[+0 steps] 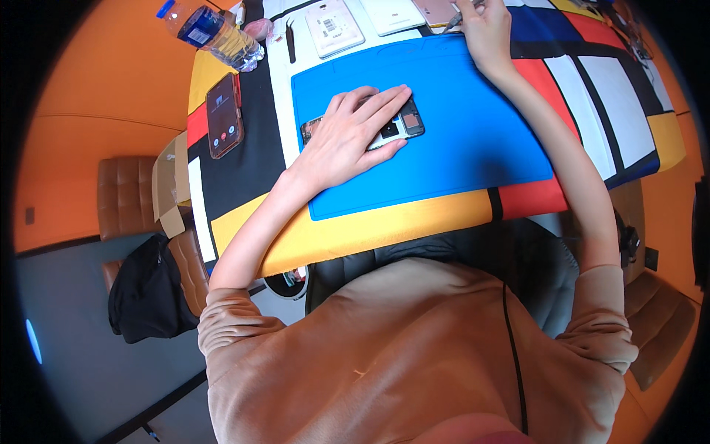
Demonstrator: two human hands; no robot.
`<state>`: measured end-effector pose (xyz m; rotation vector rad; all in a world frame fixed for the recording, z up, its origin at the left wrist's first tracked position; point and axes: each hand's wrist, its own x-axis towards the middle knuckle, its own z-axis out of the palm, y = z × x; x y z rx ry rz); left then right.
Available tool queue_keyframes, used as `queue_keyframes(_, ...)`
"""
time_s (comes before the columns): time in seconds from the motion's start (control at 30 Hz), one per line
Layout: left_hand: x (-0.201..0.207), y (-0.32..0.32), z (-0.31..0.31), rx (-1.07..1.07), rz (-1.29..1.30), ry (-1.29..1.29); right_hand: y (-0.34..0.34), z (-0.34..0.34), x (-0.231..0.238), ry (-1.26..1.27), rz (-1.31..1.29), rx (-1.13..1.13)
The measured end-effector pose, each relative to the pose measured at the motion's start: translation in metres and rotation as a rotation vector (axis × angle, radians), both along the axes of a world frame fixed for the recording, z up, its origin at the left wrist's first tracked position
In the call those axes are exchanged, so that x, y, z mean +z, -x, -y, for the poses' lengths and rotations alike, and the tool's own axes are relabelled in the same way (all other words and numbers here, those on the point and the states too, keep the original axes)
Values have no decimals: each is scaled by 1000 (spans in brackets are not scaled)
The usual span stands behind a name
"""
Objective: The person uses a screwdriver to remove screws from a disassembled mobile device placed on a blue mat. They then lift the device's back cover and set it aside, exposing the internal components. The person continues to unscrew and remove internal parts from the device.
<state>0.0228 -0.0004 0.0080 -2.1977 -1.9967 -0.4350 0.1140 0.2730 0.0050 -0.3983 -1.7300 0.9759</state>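
On a blue work mat [451, 163] lies an opened smartphone [416, 126] with its inner parts bare. My left hand [344, 133] rests across it, fingers over the far edge and thumb along the near edge, covering much of its middle. Stretched out to the far right, my right hand [484, 29] is closed around a slim, grey, pointed tool [453, 24]; its exact kind cannot be made out. The tool's tip is close to a pinkish phone [436, 11] beyond the mat's far edge.
Beyond the mat lie a white phone back [334, 28], another white panel [392, 13] and dark tweezers [290, 41]. To the left are a lit smartphone [225, 116] and a water bottle [211, 35]. The patterned cloth [355, 233] covers the table to its near edge.
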Motion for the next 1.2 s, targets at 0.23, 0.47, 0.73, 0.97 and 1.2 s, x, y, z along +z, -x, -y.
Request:
queue_keyframes(0.23,3,-2,-1,-7,25,-6,8,-4,-13,-1,6,-51)
queue_keyframes(0.47,4,-2,-1,-13,15,12,7,1,-14,-56,58,-82)
queue_keyframes(0.73,4,-2,0,1,74,58,5,3,-12,-80,87,-84)
queue_keyframes(0.97,1,-1,-1,-10,24,5,8,-2,-17,-9,12,-57)
queue_keyframes(1.2,-3,8,1,46,312,-18,1,20,-1,176,-111,93)
